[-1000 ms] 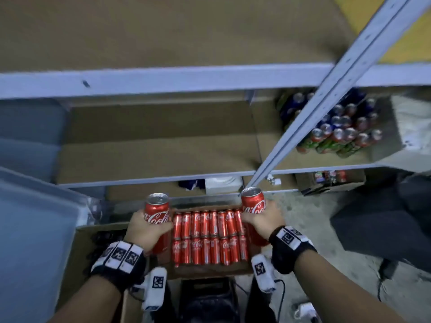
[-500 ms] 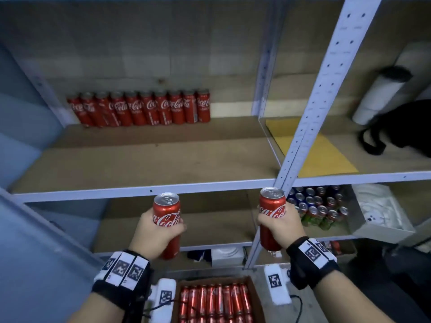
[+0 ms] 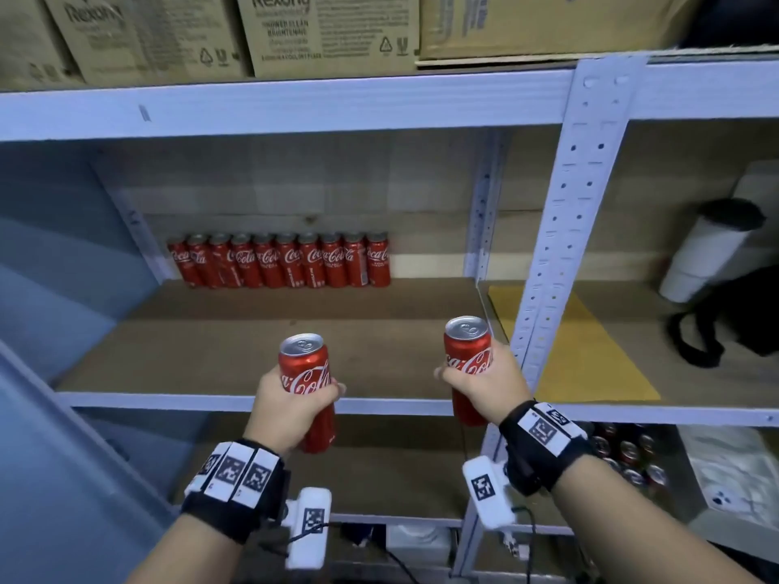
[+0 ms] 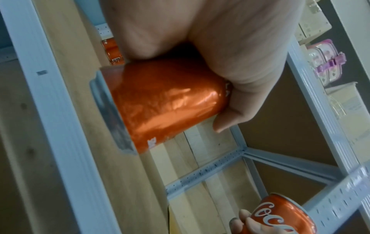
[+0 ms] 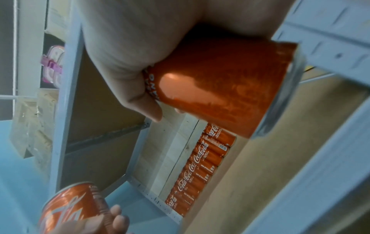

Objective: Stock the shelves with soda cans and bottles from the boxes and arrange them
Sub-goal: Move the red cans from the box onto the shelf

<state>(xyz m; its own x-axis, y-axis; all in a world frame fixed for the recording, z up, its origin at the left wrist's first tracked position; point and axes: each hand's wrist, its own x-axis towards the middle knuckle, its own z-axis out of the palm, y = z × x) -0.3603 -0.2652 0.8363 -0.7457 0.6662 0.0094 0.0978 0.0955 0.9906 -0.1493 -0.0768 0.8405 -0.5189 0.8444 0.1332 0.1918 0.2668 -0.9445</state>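
My left hand [image 3: 291, 408] grips a tall red Coca-Cola can [image 3: 307, 375] upright, in front of the middle shelf's front rail [image 3: 168, 401]. My right hand [image 3: 484, 383] grips a second red can [image 3: 468, 351] upright, close to the perforated white upright post [image 3: 560, 229]. A row of several red cans [image 3: 280, 260] stands at the back left of the wooden shelf board [image 3: 253, 339]. The left wrist view shows the left hand's can [image 4: 160, 107] wrapped by fingers, with the other can [image 4: 280, 215] at the bottom. In the right wrist view the right hand's can [image 5: 218, 85] fills the centre above the back row [image 5: 198, 166].
Cardboard boxes [image 3: 329, 31] sit on the top shelf. In the right bay lie a yellow sheet [image 3: 590, 351], a white roll [image 3: 712, 250] and a black bag [image 3: 750, 314]. Mixed cans [image 3: 628, 453] stand on the lower right shelf. A blue wall [image 3: 50, 288] closes the left side.
Both hands have lifted their cans from the box on the floor up to the middle shelf's height. The view has risen with them, and the box has dropped out of sight.
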